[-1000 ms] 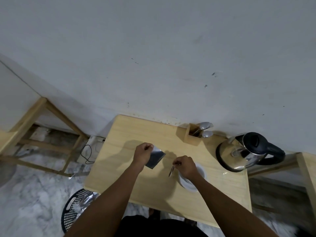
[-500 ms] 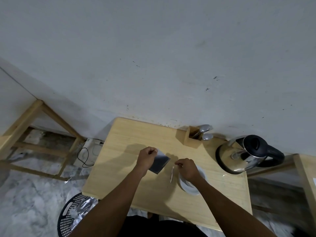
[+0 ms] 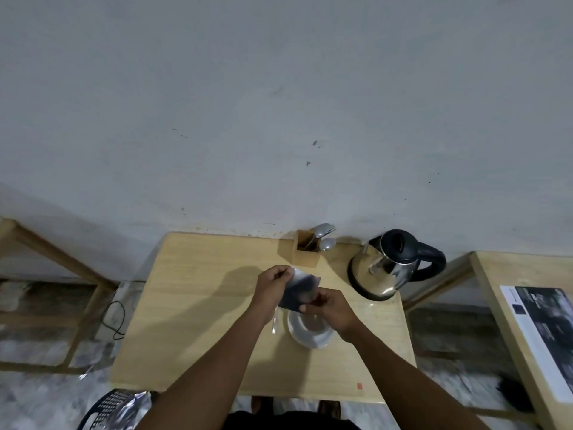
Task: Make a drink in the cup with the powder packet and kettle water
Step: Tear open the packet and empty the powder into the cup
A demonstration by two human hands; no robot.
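Head view. The powder packet (image 3: 300,290), a dark, glossy foil sachet, is held in the air above the far rim of the white cup (image 3: 311,330), which stands on the wooden surface (image 3: 198,305). The left hand (image 3: 273,288) pinches the packet's upper left corner between thumb and fingers; the right hand (image 3: 330,305) is closed on its lower right edge, directly over the cup. Both forearms reach forward from the bottom of the frame and converge on the packet, wrists roughly level. A thin utensil (image 3: 274,319), probably a spoon, lies on the surface just left of the cup.

Judged from its look, the packet is light, thin and limp; the foil is likely slippery, so a firm pinch near the sealed edge on each side of the tear line suits it best. Whether it is already open cannot be told.

The steel kettle (image 3: 383,271) with black lid and handle stands to the right, well apart from the cup, beside a wooden cutlery holder (image 3: 305,251).
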